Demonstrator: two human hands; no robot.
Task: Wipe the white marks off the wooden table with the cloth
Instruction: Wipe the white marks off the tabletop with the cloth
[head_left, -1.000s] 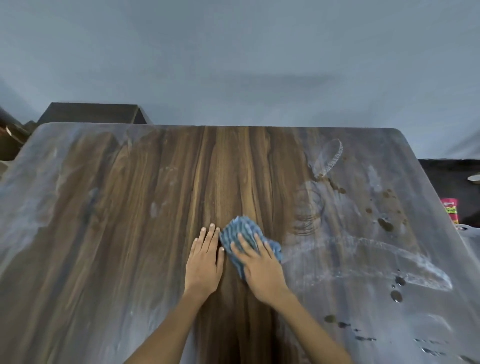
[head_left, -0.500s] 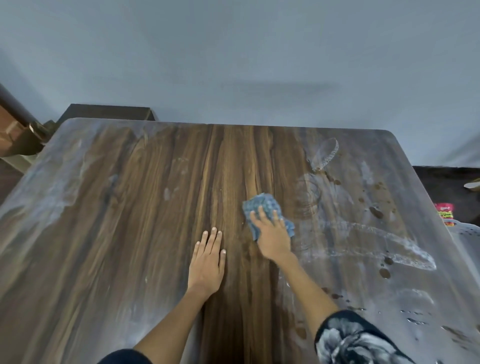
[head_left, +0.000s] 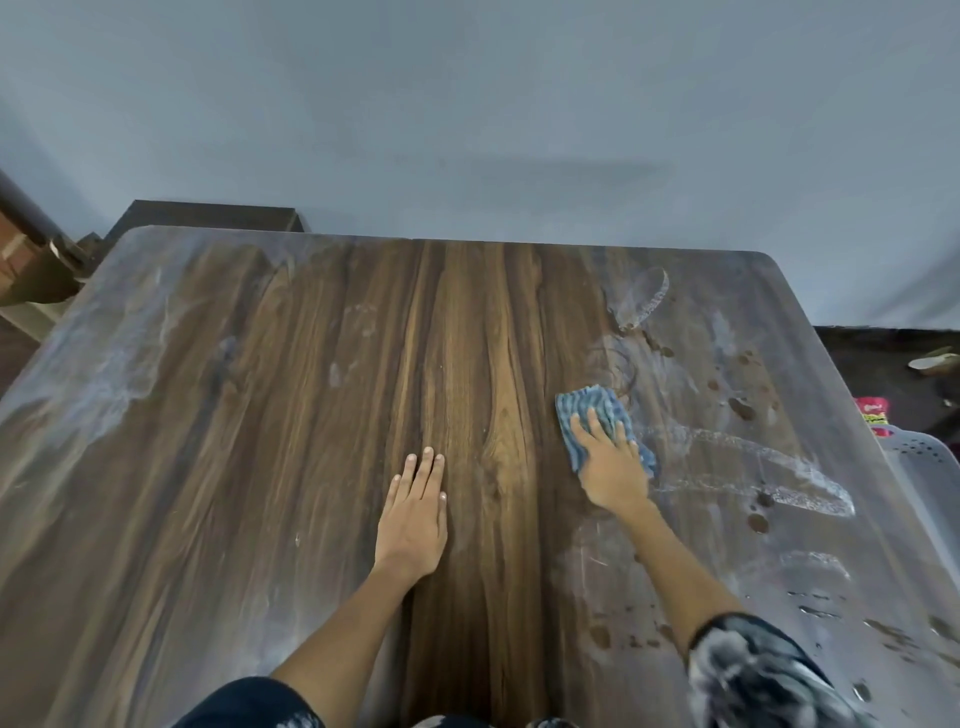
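1. Two hands are laid on the wooden table (head_left: 311, 415): the right hand (head_left: 613, 467) is pressed flat, fingers straight, on the blue cloth (head_left: 592, 410), and the left hand (head_left: 415, 519) is rested open on bare wood, nothing held in it.
2. The cloth is found right of the table's middle, at the inner border of the white marks (head_left: 753, 467), which are spread over the right part.
3. For a good wipe, firm and even pressure should probably be kept by the whole palm, and the strokes should be overlapped, so that the powder is lifted and not only pushed aside.
4. The long white streak just beside the cloth is judged the nearest target; the looped mark (head_left: 644, 301) near the far edge is left for a longer reach.
5. Dark wet-looking spots (head_left: 743, 408) are scattered among the marks; smearing may be caused by them.
6. A paler haze (head_left: 104, 374) is seen also on the left side.
7. A light perforated basket (head_left: 919, 462) and a red packet (head_left: 872, 410) are placed beside the right edge, off the table, so no obstacle is made.
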